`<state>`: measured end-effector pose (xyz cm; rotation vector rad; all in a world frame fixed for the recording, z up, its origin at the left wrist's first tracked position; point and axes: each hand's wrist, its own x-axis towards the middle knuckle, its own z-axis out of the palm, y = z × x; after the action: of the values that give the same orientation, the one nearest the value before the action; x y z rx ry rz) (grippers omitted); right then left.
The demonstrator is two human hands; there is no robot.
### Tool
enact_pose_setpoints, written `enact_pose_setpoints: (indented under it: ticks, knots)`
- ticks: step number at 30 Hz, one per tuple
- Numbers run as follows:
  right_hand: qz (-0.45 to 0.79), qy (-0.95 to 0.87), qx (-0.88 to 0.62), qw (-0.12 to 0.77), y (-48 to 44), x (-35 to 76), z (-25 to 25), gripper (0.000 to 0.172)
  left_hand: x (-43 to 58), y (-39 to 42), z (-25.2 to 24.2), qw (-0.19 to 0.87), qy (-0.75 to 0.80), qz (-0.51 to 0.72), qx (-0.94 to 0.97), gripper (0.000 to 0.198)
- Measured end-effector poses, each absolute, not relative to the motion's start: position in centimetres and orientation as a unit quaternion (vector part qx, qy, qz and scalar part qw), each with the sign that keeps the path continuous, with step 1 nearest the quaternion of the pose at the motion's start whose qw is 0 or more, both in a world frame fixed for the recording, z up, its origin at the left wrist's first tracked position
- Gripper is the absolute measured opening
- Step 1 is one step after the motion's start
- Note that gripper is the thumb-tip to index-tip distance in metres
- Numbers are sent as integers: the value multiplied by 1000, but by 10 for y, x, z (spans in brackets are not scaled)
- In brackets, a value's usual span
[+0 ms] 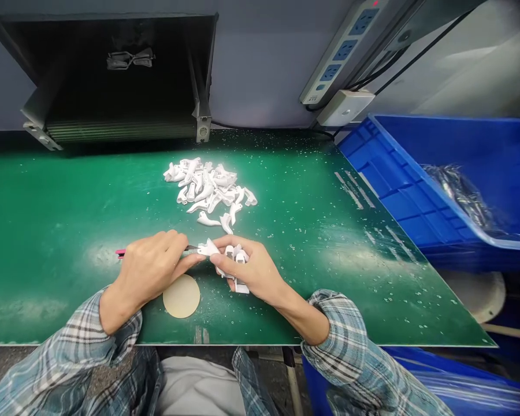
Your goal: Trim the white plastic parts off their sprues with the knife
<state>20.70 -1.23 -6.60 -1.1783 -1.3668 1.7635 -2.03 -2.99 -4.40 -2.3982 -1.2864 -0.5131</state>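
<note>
Green ESD mat point(47, 242) fills most of my view, w/ both hands working low centre near its front edge. L hand point(145, 271) is closed, fingers curled around a pink-handled knife point(120, 252), its metal tip reaching the white moulded plastic part point(208, 249) held in R hand point(251, 271). R thumb and fingers pinch that part and others bunched w/ it, prob. to keep them steady against the tip; exact count is hard to tell. Loose pile of white plastic parts point(208, 188) sits upper centre, near the hands and in easy reach. Beige round disc point(181, 296) lies just below L hand. Blue plastic bin point(416, 190) sits far right, w/ a clear bag point(457, 193) inside. Power strip point(342, 52) is mounted upper right.
</note>
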Motion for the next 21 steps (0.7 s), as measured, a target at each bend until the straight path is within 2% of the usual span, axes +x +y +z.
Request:
enact_pose_setpoints:
  ticks: [12,14,19,21]
  knots:
    - [635,-529,-449,341,-15,205,-62,35,-19,-32,-47,177,-458,-172,-854,46]
    - [648,-517,-441,344,-14,205,-64,37,-20,-33,-49,117,-452,-193,-863,44]
    - [759,-399,-388,339,-11,204,-70,48,-21,-33,-51,-146,-466,-281,-826,27]
    - [797,-346,-361,338,-10,203,-73,49,-19,-33,-50,-190,-467,-300,-810,28]
